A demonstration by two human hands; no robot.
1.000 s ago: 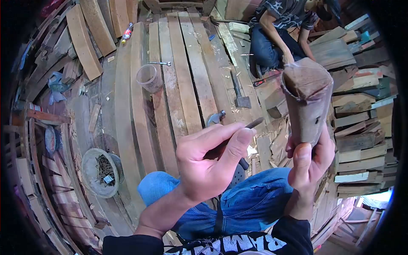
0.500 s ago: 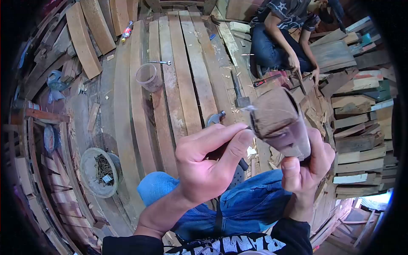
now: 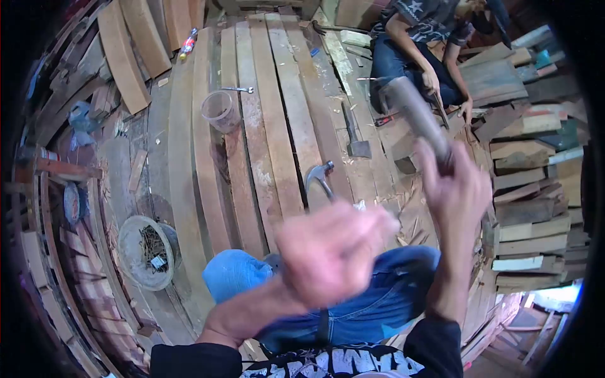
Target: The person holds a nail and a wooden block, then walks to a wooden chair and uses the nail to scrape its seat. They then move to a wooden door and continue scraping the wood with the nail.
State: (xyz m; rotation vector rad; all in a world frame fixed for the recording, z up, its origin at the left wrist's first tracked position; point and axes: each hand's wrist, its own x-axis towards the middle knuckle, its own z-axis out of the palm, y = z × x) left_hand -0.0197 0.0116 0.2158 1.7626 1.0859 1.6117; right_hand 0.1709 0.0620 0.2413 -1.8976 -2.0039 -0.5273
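Over the plank floor point(image 3: 287, 107), gripping a brown tube point(image 3: 418, 114) in the right hand point(image 3: 459, 183), now farther forward than before and tilted toward the crouching person point(image 3: 428, 57); curling the left hand point(image 3: 331, 252), too blurred to tell whether around anything.

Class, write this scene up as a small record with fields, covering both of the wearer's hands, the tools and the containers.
Left hand: blurred, over the lap; contents unclear
Right hand: holding a brownish tube, tilted
Claw hammer: on the planks, beyond the left hand
Wrench: on the planks, near the clear tub
Clear tub: on the planks
Pale bucket: at left, holding nails
Co-worker: low down, upper right
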